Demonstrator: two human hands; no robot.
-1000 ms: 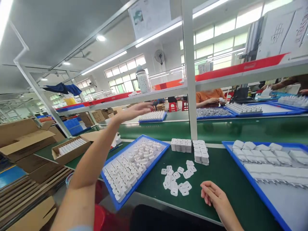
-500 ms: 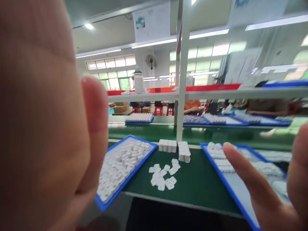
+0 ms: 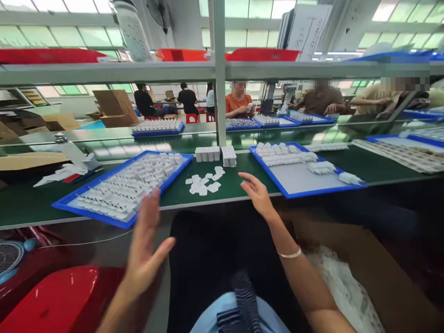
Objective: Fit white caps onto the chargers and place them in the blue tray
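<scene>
My left hand [image 3: 147, 245] is raised before the table edge, thumb apart from the fingers, holding nothing; its fingertips overlap the near corner of the left blue-rimmed tray [image 3: 90, 213]. That tray carries many white plastic parts [image 3: 118, 187] with dark prongs. My right hand [image 3: 258, 194] is open and empty, hovering at the table's front edge. Between the hands lies a loose pile of flat white square pieces [image 3: 201, 184], with stacked white blocks [image 3: 208, 154] behind it. Right of my right hand, another blue-rimmed tray [image 3: 294, 182] holds rows of white parts [image 3: 277, 150].
A shelf post [image 3: 218, 101] rises behind the blocks, and a shelf [image 3: 166, 69] crosses above. Co-workers sit beyond the green table [image 3: 239, 182]. A red stool [image 3: 62, 300] is at lower left; a cardboard box [image 3: 347, 236] with a plastic bag stands at lower right.
Both hands have dropped from close in front of the camera down toward the table edge. The view has tilted downward, bringing my lap, the stool and the box into sight.
</scene>
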